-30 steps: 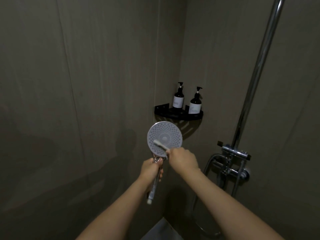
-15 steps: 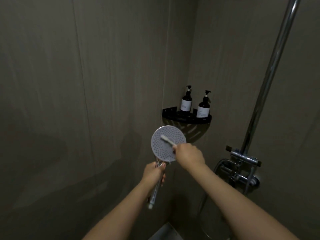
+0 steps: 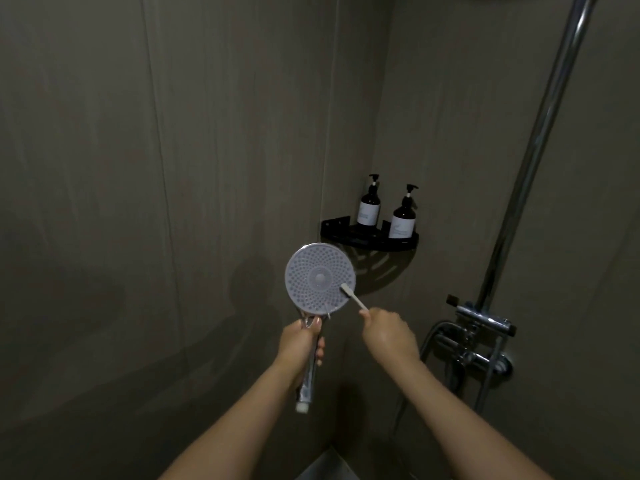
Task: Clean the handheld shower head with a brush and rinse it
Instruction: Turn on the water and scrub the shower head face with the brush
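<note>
The handheld shower head (image 3: 317, 277) is held upright, its round pale nozzle face turned toward me. My left hand (image 3: 302, 344) grips its chrome handle just below the face; the handle's white end sticks out beneath my wrist. My right hand (image 3: 389, 332) grips a small white brush (image 3: 351, 296) by its handle. The brush's bristled tip rests against the lower right edge of the nozzle face.
A black corner shelf (image 3: 408, 242) with two dark pump bottles (image 3: 369, 202) hangs behind the shower head. At right a chrome riser pipe (image 3: 533, 157) runs up from the mixer valve (image 3: 479, 344). Grey tiled walls close in on both sides.
The brush tip has slid from the upper middle of the nozzle face to its lower right edge, and my right hand has drawn right and down. The view has shifted slightly.
</note>
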